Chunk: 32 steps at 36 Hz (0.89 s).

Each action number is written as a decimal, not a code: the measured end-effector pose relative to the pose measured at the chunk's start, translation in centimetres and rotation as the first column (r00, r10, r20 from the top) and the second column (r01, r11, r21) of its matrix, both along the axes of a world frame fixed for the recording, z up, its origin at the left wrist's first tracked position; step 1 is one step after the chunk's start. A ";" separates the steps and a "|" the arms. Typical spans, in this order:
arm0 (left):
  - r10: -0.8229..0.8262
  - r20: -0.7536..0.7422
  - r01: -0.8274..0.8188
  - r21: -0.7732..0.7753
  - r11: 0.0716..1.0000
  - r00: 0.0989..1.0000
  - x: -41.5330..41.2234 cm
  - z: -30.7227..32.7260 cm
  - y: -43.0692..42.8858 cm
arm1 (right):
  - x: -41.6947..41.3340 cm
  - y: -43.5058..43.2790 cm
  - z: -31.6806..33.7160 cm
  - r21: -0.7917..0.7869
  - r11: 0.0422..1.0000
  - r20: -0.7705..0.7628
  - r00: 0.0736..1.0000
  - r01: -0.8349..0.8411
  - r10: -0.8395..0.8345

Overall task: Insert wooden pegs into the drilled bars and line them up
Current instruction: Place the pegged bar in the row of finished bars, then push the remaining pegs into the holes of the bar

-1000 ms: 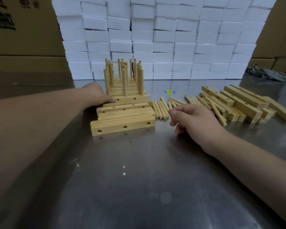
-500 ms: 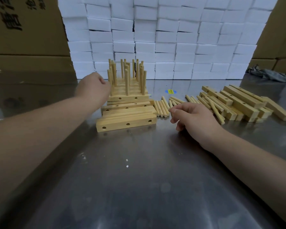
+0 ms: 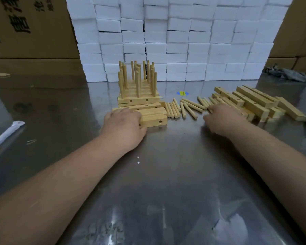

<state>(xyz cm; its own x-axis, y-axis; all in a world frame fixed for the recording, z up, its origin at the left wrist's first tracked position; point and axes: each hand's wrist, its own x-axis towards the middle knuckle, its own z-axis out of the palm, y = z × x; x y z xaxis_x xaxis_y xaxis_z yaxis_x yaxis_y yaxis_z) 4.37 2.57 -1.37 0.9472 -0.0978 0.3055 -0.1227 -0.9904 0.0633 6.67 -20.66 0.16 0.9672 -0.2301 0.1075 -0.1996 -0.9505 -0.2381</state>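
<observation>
Head view shows your two hands well apart on the shiny metal table (image 3: 166, 174). Your left hand (image 3: 124, 124) lies over the left end of the nearest pale wooden drilled bar (image 3: 154, 120), fingers curled over its top and the thumb against its front face, so it grips that bar. This bar lies flat at the front of a short stack of flat drilled bars (image 3: 145, 106). Just behind them stands the row of bars with upright wooden pegs (image 3: 138, 100), packed close together.

Your right hand (image 3: 223, 119) is palm down, reaching onto the loose round wooden pegs (image 3: 173, 108) that lie scattered to the right of the stack. Its fingertips are hidden by the back of the hand, so you cannot tell whether it pinches a peg or only touches them. Just beside that hand, further right, sits the untidy pile of drilled wooden bars (image 3: 251, 101).

A small blue and yellow sticker (image 3: 182, 93) lies on the table behind the pegs. A wall of white foam blocks (image 3: 184, 41) rises at the far edge, with brown cardboard boxes (image 3: 34, 27) to its left and a crumpled grey cloth (image 3: 288, 74) at the far right. A white strip (image 3: 5, 135) lies at the left edge.
</observation>
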 end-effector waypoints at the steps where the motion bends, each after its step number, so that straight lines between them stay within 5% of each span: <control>1: -0.005 0.022 0.005 -0.021 1.000 1.000 0.0 0.1 0.0 | 0.0 0.1 -0.2 0.010 1.000 -0.048 0.999 -0.009 0.009; 7: -0.039 0.055 0.045 -0.127 0.991 0.998 -0.2 0.5 0.3 | 0.0 0.0 0.3 0.069 0.996 0.122 0.990 0.064 -0.072; 12: -0.012 0.012 0.013 -0.088 0.996 1.000 -0.3 0.4 0.6 | 0.3 0.1 -0.3 0.018 0.999 -0.019 0.999 0.031 -0.030; 25: -0.099 0.139 0.123 -0.174 0.977 0.985 -0.4 0.6 0.7 | 0.1 0.3 -0.3 -0.031 0.999 0.074 0.997 0.013 -0.010; 32: -0.070 0.206 0.134 -0.314 0.940 0.976 -0.9 0.8 0.6 | -1.0 1.4 0.6 0.083 0.995 0.320 0.947 -0.063 0.034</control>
<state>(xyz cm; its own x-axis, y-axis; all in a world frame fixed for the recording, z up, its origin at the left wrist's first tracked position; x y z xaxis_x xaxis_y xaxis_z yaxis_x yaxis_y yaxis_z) 3.43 3.20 -0.53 0.8589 -0.0565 0.5090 -0.2635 -0.9011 0.3445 5.70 -19.26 0.78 0.8963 -0.2069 0.3922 -0.0538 -0.9286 -0.3671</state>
